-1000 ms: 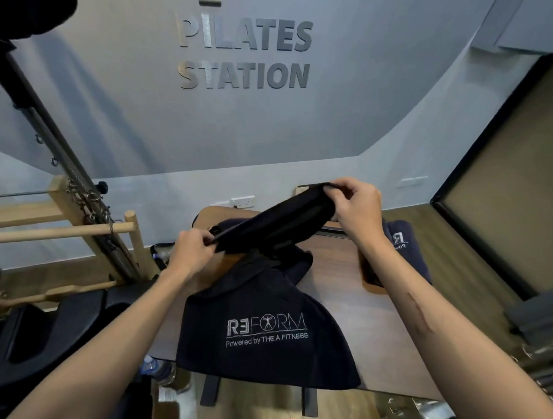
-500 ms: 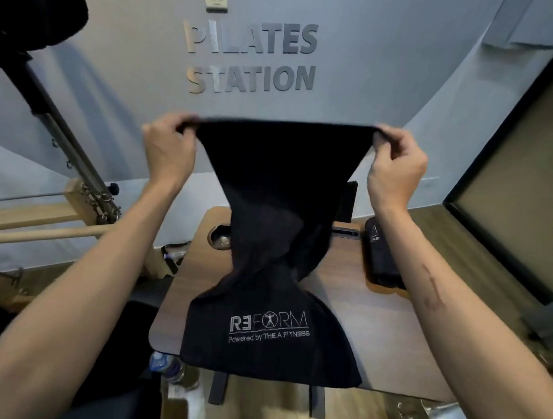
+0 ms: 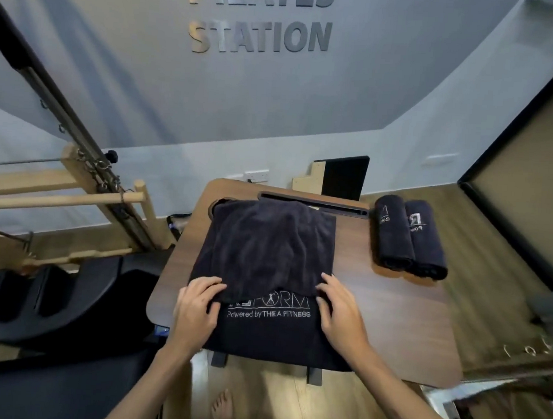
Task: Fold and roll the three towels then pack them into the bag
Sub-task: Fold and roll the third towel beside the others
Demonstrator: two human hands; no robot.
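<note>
A dark navy towel (image 3: 266,250) with white "REFORM" lettering lies on the wooden table (image 3: 401,320), its far half folded toward me over the near half. My left hand (image 3: 198,305) pinches the folded-over edge at its left corner. At the right corner of that edge, my right hand (image 3: 340,310) holds the towel, fingers on top. Two rolled navy towels (image 3: 411,238) lie side by side at the table's far right. No bag is in view.
A slot (image 3: 314,205) runs along the table's far edge. A black panel (image 3: 345,178) leans on the wall behind. Wooden and black pilates equipment (image 3: 75,197) stands to the left, and metal gear (image 3: 519,353) sits at the right. My bare foot (image 3: 224,410) shows below the table.
Both hands lifted the towel's far edge high, then brought it down toward me, folding the towel in half on the table. The camera tilted downward.
</note>
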